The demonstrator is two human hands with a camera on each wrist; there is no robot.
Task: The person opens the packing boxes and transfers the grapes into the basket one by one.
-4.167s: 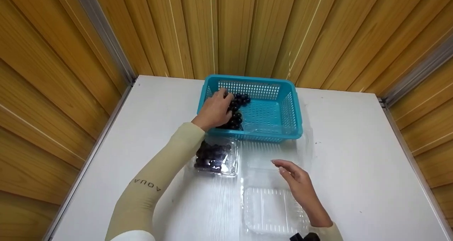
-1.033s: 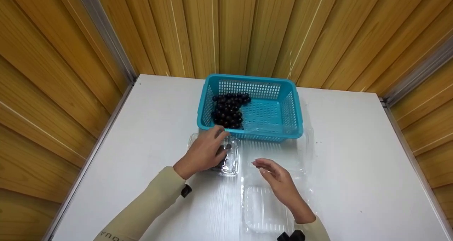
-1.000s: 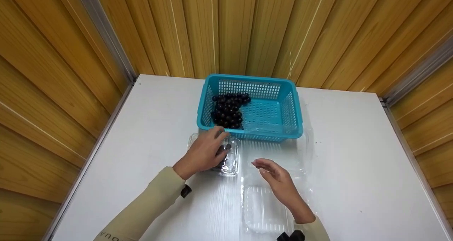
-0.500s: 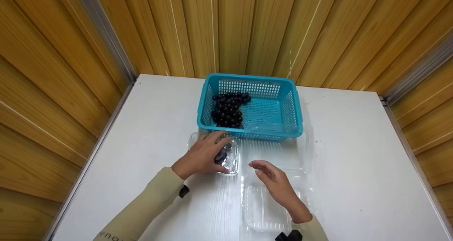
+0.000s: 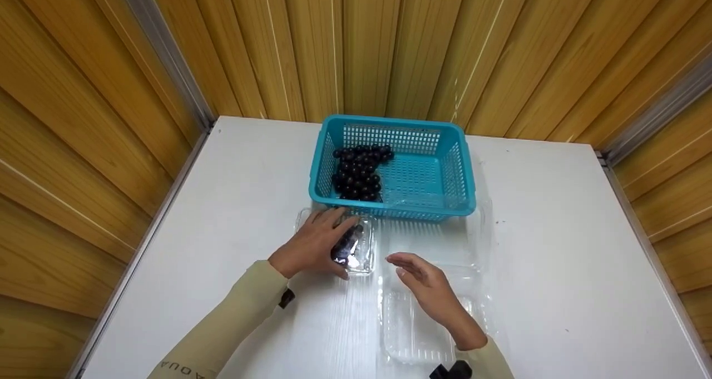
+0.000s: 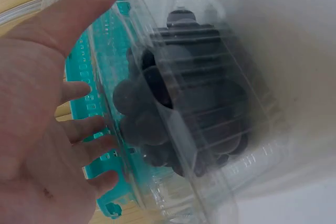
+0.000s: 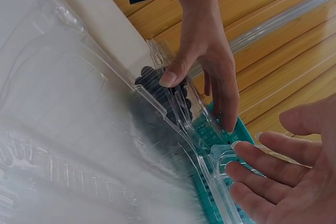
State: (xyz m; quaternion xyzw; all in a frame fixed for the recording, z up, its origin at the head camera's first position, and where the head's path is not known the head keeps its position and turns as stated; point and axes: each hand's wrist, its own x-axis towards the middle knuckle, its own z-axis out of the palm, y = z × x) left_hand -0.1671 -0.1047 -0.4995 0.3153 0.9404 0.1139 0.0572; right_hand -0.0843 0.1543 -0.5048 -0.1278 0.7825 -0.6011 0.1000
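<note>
A bunch of dark grapes (image 5: 345, 249) sits in a clear plastic punnet (image 5: 365, 256) in front of the basket. Over the punnet's left part spreads my left hand (image 5: 313, 244), thumb by the near rim and fingers towards the far rim. In the left wrist view the fingers are parted, and the grapes (image 6: 184, 103) show through the clear wall. My right hand (image 5: 434, 293) hovers above another clear plastic container (image 5: 414, 334), holding nothing; its fingers (image 7: 273, 166) are loosely extended in the right wrist view.
A teal basket (image 5: 470, 192) stands at the back, with more dark grapes (image 5: 356, 173) in its left half. Clear plastic (image 5: 434, 245) extends from the basket's front towards the right-hand container. Wood-patterned walls (image 5: 389, 45) border the white table (image 5: 556, 256).
Since the oldest frame, my left hand has come out of the basket to the punnet. Its fingers have since spread and shifted slightly left. My right hand has drifted left.
</note>
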